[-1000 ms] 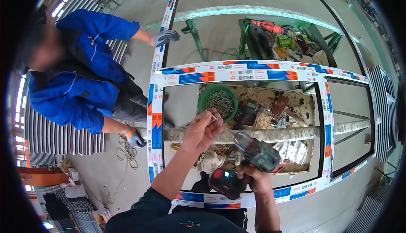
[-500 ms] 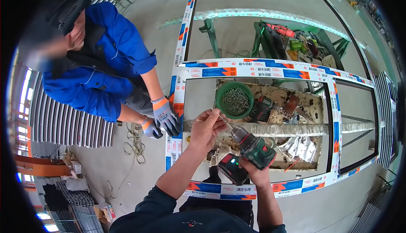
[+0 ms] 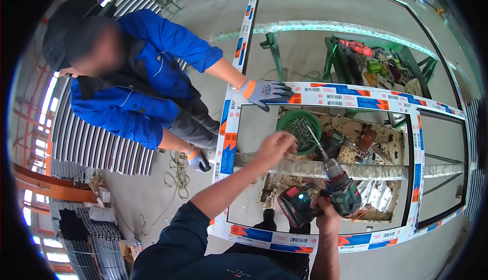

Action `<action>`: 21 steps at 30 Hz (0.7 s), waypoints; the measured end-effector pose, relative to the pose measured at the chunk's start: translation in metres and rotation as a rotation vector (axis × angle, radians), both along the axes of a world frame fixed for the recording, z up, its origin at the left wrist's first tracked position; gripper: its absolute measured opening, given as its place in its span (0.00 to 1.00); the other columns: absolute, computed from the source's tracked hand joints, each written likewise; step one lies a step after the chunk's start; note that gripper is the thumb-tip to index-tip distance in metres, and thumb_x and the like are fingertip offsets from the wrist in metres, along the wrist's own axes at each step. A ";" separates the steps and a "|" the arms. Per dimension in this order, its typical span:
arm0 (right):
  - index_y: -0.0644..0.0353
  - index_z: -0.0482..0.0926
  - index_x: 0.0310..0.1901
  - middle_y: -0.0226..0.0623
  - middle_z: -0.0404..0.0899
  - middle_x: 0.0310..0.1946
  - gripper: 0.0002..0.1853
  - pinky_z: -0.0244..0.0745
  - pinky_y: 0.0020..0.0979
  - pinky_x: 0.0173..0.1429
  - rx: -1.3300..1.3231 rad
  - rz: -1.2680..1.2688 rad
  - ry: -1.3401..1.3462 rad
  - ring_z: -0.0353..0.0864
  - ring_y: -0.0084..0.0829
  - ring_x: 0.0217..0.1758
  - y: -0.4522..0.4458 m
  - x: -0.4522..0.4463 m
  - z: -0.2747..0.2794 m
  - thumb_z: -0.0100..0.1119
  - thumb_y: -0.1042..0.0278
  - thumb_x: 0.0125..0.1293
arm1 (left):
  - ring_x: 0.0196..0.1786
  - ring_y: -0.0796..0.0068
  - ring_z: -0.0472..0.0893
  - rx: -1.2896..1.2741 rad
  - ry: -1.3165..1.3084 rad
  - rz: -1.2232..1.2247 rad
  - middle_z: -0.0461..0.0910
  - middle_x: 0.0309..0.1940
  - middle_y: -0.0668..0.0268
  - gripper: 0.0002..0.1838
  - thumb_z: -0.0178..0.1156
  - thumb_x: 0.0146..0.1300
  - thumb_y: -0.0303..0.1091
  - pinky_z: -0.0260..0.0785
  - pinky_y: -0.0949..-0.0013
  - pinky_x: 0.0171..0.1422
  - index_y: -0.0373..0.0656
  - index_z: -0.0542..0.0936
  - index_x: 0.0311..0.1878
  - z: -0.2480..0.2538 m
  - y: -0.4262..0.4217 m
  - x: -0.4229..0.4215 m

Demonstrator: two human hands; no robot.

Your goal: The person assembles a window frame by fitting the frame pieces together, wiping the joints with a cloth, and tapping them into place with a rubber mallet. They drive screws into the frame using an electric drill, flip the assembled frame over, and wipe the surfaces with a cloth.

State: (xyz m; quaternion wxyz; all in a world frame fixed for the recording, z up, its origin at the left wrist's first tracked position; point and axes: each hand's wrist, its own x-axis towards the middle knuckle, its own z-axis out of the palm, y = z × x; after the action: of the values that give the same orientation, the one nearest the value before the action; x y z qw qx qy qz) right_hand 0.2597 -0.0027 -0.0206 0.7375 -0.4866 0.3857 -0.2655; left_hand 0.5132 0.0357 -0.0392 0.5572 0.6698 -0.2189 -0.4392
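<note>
My right hand (image 3: 328, 216) is wrapped round the handle of a green and black cordless drill (image 3: 344, 191), whose long bit points up and away. My left hand (image 3: 277, 149) is beside the green bowl of screws (image 3: 300, 131), fingers curled together; what they hold, if anything, is too small to make out. Both hands are over the lower opening of a large frame (image 3: 330, 97) wrapped in printed white, blue and orange film. A co-worker's gloved hand (image 3: 267, 92) lies on the frame's middle bar.
The co-worker in a blue jacket (image 3: 147, 76) stands at the left, another gloved hand (image 3: 197, 159) near the frame's side. A second drill (image 3: 333, 143) lies beside the bowl. A green tool bin (image 3: 406, 56) stands beyond, and a wrapped beam (image 3: 366, 170) crosses underneath.
The drill bit has swung away from my left hand and now points up past the bowl. The co-worker's one gloved hand has moved onto the middle bar. The view has shifted.
</note>
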 end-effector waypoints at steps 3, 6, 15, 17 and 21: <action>0.63 0.78 0.40 0.31 0.75 0.23 0.10 0.66 0.24 0.32 0.099 -0.035 -0.035 0.72 0.22 0.25 -0.011 -0.012 0.000 0.54 0.69 0.59 | 0.41 0.77 0.84 0.078 -0.391 0.038 0.85 0.36 0.62 0.16 0.55 0.74 0.43 0.76 0.70 0.43 0.37 0.80 0.44 -0.014 -0.024 0.042; 0.65 0.72 0.54 0.33 0.76 0.25 0.21 0.69 0.25 0.33 0.151 -0.078 -0.078 0.73 0.24 0.26 -0.016 -0.018 -0.011 0.55 0.70 0.58 | 0.40 0.67 0.85 0.097 -0.903 0.062 0.83 0.32 0.58 0.15 0.57 0.72 0.41 0.75 0.66 0.45 0.36 0.81 0.40 -0.014 -0.068 0.079; 0.63 0.74 0.43 0.38 0.74 0.23 0.14 0.72 0.34 0.36 0.372 -0.180 -0.324 0.74 0.33 0.26 -0.013 0.005 -0.023 0.59 0.68 0.55 | 0.49 0.55 0.83 0.705 -1.481 -0.352 0.84 0.42 0.54 0.27 0.37 0.75 0.51 0.72 0.51 0.56 0.43 0.83 0.41 -0.058 -0.156 0.158; 0.61 0.74 0.54 0.38 0.74 0.22 0.22 0.73 0.36 0.35 0.387 -0.188 -0.342 0.74 0.34 0.25 -0.014 -0.001 -0.020 0.58 0.67 0.56 | 0.50 0.56 0.82 0.637 -1.419 -0.247 0.84 0.42 0.54 0.27 0.36 0.75 0.50 0.70 0.51 0.58 0.43 0.83 0.40 -0.063 -0.159 0.160; 0.57 0.73 0.62 0.37 0.72 0.23 0.28 0.70 0.35 0.36 0.397 -0.202 -0.413 0.72 0.33 0.25 -0.016 -0.018 -0.021 0.59 0.66 0.57 | 0.52 0.57 0.82 0.599 -1.384 -0.027 0.85 0.42 0.56 0.28 0.36 0.76 0.50 0.67 0.52 0.61 0.44 0.84 0.40 -0.070 -0.157 0.155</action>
State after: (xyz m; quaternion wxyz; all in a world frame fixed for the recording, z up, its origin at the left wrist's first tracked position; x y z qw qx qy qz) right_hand 0.2417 -0.0190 -0.0420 0.8510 -0.2275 0.3184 -0.3503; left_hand 0.6681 -0.1217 -0.1089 0.0813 0.9129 -0.3985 0.0345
